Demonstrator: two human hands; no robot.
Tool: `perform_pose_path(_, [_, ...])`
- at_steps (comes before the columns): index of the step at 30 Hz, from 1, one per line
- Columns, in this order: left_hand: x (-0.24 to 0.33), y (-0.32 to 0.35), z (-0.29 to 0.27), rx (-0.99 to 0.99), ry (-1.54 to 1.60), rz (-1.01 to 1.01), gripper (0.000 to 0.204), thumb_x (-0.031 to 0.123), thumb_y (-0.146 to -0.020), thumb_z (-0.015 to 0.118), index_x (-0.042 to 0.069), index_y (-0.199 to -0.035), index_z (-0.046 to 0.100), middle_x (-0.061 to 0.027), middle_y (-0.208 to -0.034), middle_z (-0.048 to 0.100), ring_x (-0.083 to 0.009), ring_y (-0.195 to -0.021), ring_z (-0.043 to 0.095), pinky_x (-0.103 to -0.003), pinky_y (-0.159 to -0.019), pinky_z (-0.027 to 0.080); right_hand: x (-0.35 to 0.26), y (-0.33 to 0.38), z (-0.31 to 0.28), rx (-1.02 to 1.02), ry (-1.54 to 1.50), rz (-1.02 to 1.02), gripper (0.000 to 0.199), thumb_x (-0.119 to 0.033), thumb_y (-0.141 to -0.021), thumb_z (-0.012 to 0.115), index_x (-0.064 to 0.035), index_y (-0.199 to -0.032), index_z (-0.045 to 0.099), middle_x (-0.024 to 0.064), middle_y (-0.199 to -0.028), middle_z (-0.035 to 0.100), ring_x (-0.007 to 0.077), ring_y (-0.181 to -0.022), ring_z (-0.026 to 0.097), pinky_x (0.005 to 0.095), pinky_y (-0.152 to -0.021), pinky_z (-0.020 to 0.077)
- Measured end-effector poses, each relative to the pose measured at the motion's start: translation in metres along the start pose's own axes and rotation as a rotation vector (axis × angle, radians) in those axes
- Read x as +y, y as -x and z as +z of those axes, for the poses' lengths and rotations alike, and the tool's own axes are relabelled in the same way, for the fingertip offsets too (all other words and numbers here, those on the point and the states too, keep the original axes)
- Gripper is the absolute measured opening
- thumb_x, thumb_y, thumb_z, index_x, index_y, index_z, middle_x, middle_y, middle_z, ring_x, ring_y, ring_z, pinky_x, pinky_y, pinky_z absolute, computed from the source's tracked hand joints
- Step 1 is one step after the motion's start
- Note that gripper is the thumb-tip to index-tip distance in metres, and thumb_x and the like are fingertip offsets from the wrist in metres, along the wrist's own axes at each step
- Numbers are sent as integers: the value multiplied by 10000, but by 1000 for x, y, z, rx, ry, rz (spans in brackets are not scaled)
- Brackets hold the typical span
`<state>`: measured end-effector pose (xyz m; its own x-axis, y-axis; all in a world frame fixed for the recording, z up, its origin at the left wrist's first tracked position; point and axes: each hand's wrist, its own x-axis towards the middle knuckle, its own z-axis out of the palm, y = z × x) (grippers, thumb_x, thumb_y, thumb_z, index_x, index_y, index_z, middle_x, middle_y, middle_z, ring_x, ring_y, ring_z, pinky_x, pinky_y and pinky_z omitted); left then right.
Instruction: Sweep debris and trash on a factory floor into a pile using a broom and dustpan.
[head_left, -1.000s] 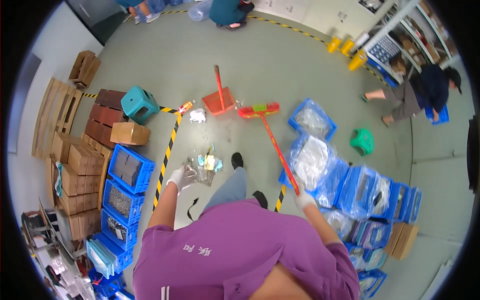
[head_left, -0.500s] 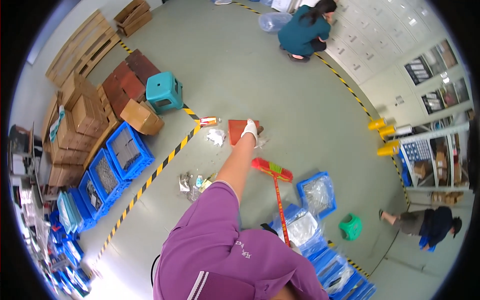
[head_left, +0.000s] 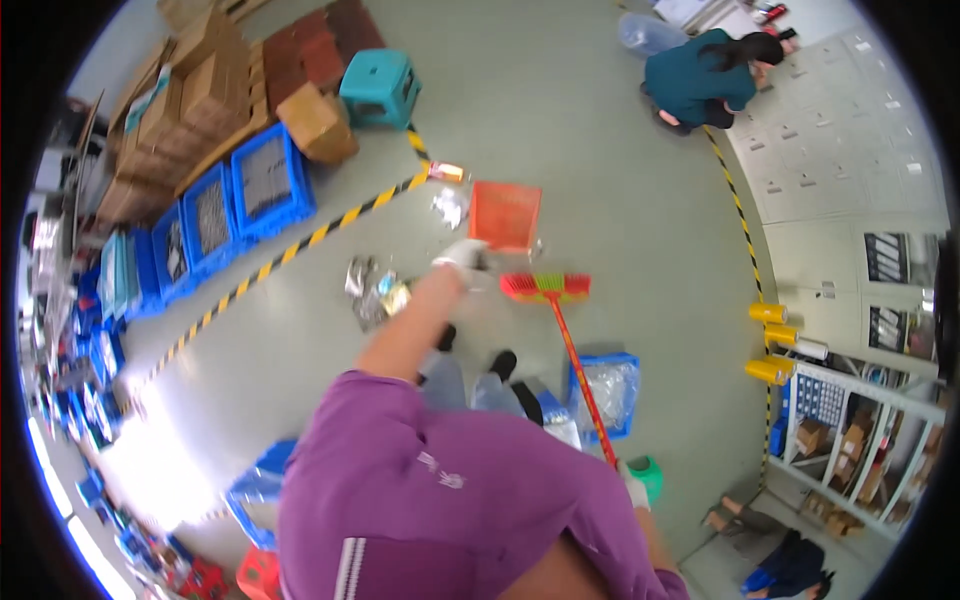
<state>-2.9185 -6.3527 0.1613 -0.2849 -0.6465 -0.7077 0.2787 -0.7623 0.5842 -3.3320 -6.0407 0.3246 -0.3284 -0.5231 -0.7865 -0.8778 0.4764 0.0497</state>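
My left hand (head_left: 462, 256), in a white glove, is just beside the near left corner of a red dustpan (head_left: 505, 212) on the floor. Motion smears its fingers, so I cannot tell whether they hold anything. At lower right, my gloved right hand (head_left: 635, 488) grips the red handle of a broom (head_left: 574, 355). Its red head (head_left: 545, 288) with yellow-green bristles rests on the floor a little nearer than the dustpan. White crumpled litter (head_left: 450, 207) and a small red-and-white packet (head_left: 446, 172) lie left of the dustpan. A heap of wrappers (head_left: 375, 290) lies nearer, left of my forearm.
A teal stool (head_left: 381, 87), a cardboard box (head_left: 317, 122) and blue crates (head_left: 273, 180) stand at the left by striped floor tape. A plastic-lined blue crate (head_left: 608, 392) and green stool (head_left: 652, 478) are near my right side. One person (head_left: 693, 80) crouches by cabinets; another is at lower right.
My left hand has come off the dustpan, moving left and nearer to me. My view has shifted; the right hand, hidden by clothing before, now shows on the broom handle.
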Motion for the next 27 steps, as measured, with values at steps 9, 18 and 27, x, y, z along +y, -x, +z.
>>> perform_pose_path(9, [-85, 382, -56, -45, 1346, 168, 308, -29, -791, 420, -124, -1082, 382, -91, -893, 435, -47, -543, 348, -157, -425, 313, -49, -130, -129, 93, 601, -815, 393, -208, -834, 483, -259, -1223, 464, 138, -738, 608, 324, -642, 595, 424, -576, 472])
perform_pose_path(18, [-207, 510, -98, 440, 1308, 564, 422, 25, -822, 487, -82, -1206, 347, -134, -1027, 470, -51, -590, 359, -149, -475, 338, -372, -81, 47, -273, 1082, -1106, 471, -145, -864, 340, -269, -1318, 359, 157, -1021, 601, 318, -882, 603, 419, -733, 477])
perform_pose_path(27, [-323, 554, -202, 626, 1509, 545, 277, 26, -842, 432, -67, -1099, 387, -135, -988, 523, -82, -580, 420, -186, -482, 366, -431, -89, 62, -162, 1288, -798, 480, -175, -903, 301, -365, -1344, 285, 130, -1178, 541, 300, -1027, 561, 409, -847, 450])
